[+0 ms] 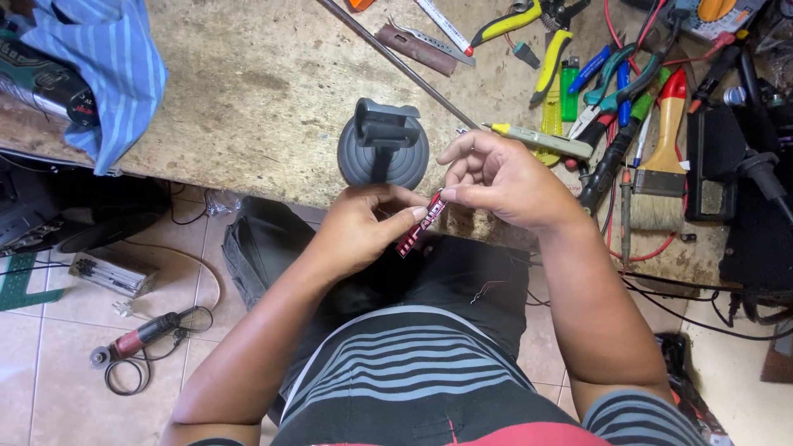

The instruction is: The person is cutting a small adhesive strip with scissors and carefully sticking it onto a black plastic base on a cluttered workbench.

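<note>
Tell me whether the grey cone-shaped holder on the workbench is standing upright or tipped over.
Upright. The grey holder sits flat on its round ribbed base on the workbench, its clamp top pointing up toward the camera, just beyond the left hand.

Slim red strip (420,224) (white print), tilted, pinched above lap.

A paintbrush (665,161) and pliers (529,25) lie on the workbench (248,83).
</note>
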